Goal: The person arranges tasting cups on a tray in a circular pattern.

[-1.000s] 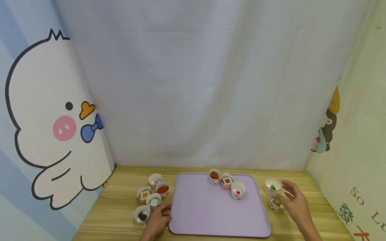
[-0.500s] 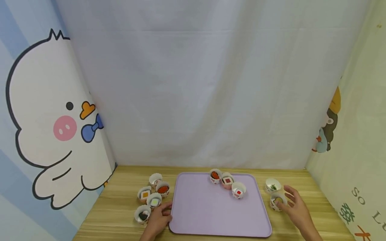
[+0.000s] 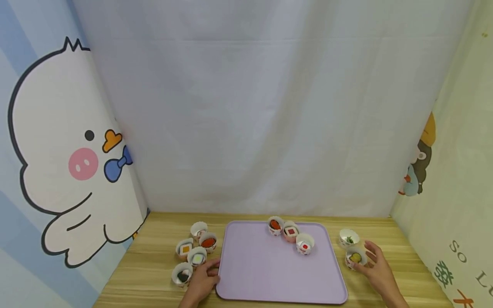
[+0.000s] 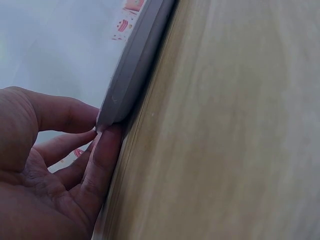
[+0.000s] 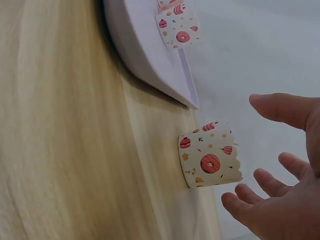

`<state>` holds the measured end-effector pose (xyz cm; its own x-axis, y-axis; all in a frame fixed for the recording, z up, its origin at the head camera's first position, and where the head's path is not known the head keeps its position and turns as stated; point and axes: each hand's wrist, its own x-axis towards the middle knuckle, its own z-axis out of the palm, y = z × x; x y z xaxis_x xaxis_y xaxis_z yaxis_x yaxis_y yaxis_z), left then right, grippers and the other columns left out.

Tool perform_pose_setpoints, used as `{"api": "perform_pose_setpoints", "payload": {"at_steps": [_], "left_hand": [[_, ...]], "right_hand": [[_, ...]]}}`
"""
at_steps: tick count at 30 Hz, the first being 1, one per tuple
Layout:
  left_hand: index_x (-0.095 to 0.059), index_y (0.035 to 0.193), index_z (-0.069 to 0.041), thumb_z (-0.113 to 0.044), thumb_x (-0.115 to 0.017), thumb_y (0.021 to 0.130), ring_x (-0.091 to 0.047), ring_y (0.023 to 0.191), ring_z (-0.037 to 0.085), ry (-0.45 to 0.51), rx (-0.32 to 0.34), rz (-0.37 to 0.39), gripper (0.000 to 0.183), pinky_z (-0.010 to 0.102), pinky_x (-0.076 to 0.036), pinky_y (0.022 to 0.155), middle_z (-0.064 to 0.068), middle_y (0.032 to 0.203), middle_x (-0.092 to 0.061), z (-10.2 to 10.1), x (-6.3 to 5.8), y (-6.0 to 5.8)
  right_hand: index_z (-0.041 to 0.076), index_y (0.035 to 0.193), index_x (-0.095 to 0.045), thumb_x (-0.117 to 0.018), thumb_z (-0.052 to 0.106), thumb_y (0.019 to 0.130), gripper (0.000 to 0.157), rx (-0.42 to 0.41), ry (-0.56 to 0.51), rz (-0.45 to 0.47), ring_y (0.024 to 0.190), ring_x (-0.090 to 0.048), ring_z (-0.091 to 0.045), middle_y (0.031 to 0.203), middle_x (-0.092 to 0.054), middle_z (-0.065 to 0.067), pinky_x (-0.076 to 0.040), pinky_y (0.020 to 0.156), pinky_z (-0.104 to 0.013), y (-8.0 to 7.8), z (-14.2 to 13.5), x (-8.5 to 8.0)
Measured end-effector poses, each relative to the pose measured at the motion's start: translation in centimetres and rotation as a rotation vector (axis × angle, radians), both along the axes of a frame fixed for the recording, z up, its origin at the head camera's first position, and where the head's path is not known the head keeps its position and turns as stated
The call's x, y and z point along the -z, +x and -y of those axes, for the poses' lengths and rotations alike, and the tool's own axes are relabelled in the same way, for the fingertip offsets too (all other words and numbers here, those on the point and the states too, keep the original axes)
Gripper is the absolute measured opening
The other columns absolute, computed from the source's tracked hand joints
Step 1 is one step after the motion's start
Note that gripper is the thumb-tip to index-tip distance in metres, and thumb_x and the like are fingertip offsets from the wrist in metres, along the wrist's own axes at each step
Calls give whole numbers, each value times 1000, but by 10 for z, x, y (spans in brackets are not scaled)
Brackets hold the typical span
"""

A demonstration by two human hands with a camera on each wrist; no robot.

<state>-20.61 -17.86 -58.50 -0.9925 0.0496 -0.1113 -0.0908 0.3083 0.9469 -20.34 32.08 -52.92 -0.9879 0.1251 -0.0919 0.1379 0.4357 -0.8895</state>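
At the left edge of the lavender tray (image 3: 281,273), my left hand (image 3: 202,282) pinches the rim; the left wrist view has the thumb and a finger (image 4: 106,150) on either side of it. My right hand (image 3: 377,269) is spread beside a paper baking cup (image 3: 352,262) with a yellow-green piece in it. In the right wrist view that donut-printed cup (image 5: 210,155) stands between the tray corner and the fingertips, with a gap around it. Behind it is another cup (image 3: 348,238) with something green inside.
Three cups stand at the tray's back right: one with an orange-red filling (image 3: 275,225), a pink one (image 3: 291,231) and one with a red-centred piece (image 3: 305,244). Several more, such as the orange-centred cup (image 3: 185,249), crowd the wooden table (image 3: 154,239) left of the tray.
My right hand has drawn slightly down and back, and the thumb has come off the view of the yellow-green piece. The left hand, tray and cups have stayed put.
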Motion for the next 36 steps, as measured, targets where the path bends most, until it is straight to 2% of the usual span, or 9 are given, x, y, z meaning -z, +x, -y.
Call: {"api": "perform_pose_setpoints", "payload": {"at_steps": [4, 7, 9, 11, 20, 27, 30, 33, 36], "left_hand": [[-53, 133, 10, 6, -61, 77, -64, 94, 21, -14, 1, 4, 56, 32, -57, 66, 25, 123, -63, 0, 0, -1], [-53, 133, 10, 5, -61, 78, -64, 93, 20, -16, -3, 6, 56, 32, -57, 66, 25, 123, -63, -1, 0, -1], [-53, 133, 10, 6, -61, 78, -65, 93, 20, -13, -6, 7, 56, 33, -57, 66, 25, 123, -63, -1, 0, -1], [-53, 133, 10, 6, -61, 78, -65, 94, 21, -9, -6, 9, 56, 33, -57, 66, 26, 123, -63, -1, 0, 0], [-53, 133, 11, 7, -61, 77, -65, 95, 23, 0, 7, -9, 56, 32, -57, 67, 26, 123, -62, -1, 5, 0], [-53, 133, 11, 6, -61, 77, -66, 97, 25, -9, 14, -24, 57, 31, -57, 68, 26, 122, -63, 0, 5, -1], [-52, 133, 11, 6, -61, 77, -66, 97, 25, -10, 14, -21, 57, 31, -57, 68, 26, 123, -63, 0, 4, -1], [-52, 134, 11, 6, -61, 77, -66, 97, 25, -13, 13, -19, 57, 31, -57, 68, 26, 123, -63, 0, 4, -1], [-52, 134, 11, 6, -62, 77, -66, 96, 24, -19, 11, -20, 58, 30, -57, 68, 26, 123, -63, 0, 3, -1]], "right_hand": [[-5, 153, -9, -73, 8, 84, 95, 11, 12, -13, 144, -16, -51, 158, -13, -32, -31, 112, -51, -1, -2, 4], [-6, 152, -12, -73, 5, 83, 92, 16, 11, -33, 143, -21, -50, 157, -17, -32, -40, 101, -23, -3, -2, 8], [-7, 152, -12, -72, 4, 84, 91, 14, 1, -27, 142, -24, -50, 156, -17, -33, -38, 88, -8, -5, -3, 11], [-6, 152, -10, -71, 3, 84, 92, 18, -23, -4, 142, -25, -49, 157, -16, -32, -34, 81, -1, -7, -3, 15], [-7, 152, -9, -71, 6, 84, 94, 61, -38, 59, 141, -30, -46, 155, -20, -32, -31, 77, 2, -12, -4, 27], [-7, 148, -20, -73, 8, 83, 84, 81, -4, 43, 135, -40, -42, 150, -30, -35, -33, 76, 0, -14, -5, 31], [-7, 143, -26, -74, 9, 83, 79, 97, 16, 28, 116, -53, -13, 146, -38, -34, -35, 77, -1, -13, -4, 33], [-7, 142, -28, -75, 10, 83, 78, 104, 22, 17, 97, -42, 15, 144, -40, -33, -35, 78, -1, -13, -4, 34], [-6, 142, -29, -75, 9, 82, 77, 113, 8, 9, 90, -35, 22, 144, -40, -33, -35, 78, 0, -12, -3, 33]]}}
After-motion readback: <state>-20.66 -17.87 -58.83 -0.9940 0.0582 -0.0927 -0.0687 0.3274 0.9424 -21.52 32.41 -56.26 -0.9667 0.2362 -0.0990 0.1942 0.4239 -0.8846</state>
